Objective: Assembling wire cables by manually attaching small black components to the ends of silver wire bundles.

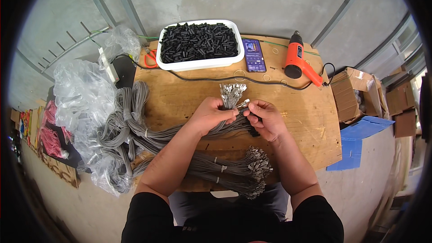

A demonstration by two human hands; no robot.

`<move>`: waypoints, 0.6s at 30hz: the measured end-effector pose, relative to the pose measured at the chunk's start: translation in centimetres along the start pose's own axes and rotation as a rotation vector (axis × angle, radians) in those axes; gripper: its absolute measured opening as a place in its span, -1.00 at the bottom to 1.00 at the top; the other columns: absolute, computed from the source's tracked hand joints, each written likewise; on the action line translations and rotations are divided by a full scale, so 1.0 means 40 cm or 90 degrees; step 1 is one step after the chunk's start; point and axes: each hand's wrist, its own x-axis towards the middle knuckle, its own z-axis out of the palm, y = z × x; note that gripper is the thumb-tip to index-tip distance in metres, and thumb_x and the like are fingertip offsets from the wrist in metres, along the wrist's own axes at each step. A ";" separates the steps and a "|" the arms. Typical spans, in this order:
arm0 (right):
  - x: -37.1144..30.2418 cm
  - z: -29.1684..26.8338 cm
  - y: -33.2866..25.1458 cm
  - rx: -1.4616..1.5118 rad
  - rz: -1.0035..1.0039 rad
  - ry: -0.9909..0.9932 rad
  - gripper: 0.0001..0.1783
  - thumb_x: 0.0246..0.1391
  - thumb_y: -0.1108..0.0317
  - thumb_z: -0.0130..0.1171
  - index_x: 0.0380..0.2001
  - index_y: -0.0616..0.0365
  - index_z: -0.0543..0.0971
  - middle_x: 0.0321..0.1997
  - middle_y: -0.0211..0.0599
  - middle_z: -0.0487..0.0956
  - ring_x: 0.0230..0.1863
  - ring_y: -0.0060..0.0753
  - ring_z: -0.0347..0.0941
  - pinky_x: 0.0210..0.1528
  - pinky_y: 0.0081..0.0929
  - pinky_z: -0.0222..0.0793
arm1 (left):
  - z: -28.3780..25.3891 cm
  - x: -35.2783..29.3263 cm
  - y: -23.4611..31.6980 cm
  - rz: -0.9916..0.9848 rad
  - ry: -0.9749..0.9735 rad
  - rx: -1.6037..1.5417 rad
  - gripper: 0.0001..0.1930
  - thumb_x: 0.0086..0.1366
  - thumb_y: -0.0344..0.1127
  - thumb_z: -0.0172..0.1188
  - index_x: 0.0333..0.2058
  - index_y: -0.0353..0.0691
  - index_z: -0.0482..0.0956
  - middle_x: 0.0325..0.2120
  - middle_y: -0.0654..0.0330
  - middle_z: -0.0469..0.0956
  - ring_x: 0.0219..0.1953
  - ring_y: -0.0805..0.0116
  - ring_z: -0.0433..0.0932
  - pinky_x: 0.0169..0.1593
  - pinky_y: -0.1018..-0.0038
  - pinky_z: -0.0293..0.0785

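My left hand is closed around a bundle of grey cables, whose silvery connector ends fan upward above the fist. Close beside it, my right hand pinches a single cable end with a pale tip; a short dark piece shows at the fingers, partly hidden. The grey cables of the held bundle trail left across the wooden table. Nearer to me, under my forearms, lie more tied cable bundles with metal connector ends. Black short tubes fill a white tray at the back.
An orange heat gun lies at the back right, its black cord crossing the table. A phone and orange-handled scissors flank the tray. Clear plastic bags heap at left; a cardboard box stands right.
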 end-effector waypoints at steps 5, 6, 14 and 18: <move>-0.004 0.005 0.002 -0.014 -0.007 0.003 -0.84 0.25 0.34 0.23 -0.23 0.21 0.56 -0.37 -0.31 0.62 -0.54 -0.72 0.25 -0.65 -0.81 0.00 | -0.001 0.001 -0.003 -0.013 -0.001 -0.003 -0.83 0.23 -0.39 0.34 -0.30 -0.40 0.62 -0.48 0.19 0.60 -0.44 0.48 0.52 -0.32 0.54 0.45; -0.002 0.003 0.004 -0.022 -0.013 0.005 -0.84 0.25 0.34 0.24 -0.23 0.21 0.56 -0.37 -0.31 0.62 -0.54 -0.72 0.25 -0.65 -0.81 0.01 | -0.001 0.001 -0.004 -0.012 -0.001 -0.004 -0.83 0.23 -0.39 0.34 -0.30 -0.40 0.62 -0.47 0.18 0.60 -0.44 0.48 0.53 -0.32 0.54 0.45; 0.003 0.002 0.012 -0.049 -0.020 0.023 -0.86 0.22 0.37 0.26 -0.25 0.21 0.56 -0.38 -0.30 0.63 -0.53 -0.72 0.26 -0.62 -0.81 0.06 | -0.005 0.002 -0.006 -0.013 -0.001 -0.012 -0.81 0.22 -0.41 0.36 -0.28 -0.43 0.61 -0.45 0.13 0.61 -0.43 0.43 0.55 -0.31 0.51 0.48; 0.003 0.005 0.010 -0.058 -0.024 0.024 -0.86 0.22 0.37 0.26 -0.25 0.21 0.56 -0.37 -0.30 0.63 -0.53 -0.72 0.27 -0.60 -0.81 0.07 | -0.006 0.003 -0.005 -0.010 0.000 -0.027 -0.81 0.21 -0.44 0.36 -0.27 -0.44 0.60 -0.45 0.11 0.61 -0.44 0.39 0.55 -0.31 0.50 0.49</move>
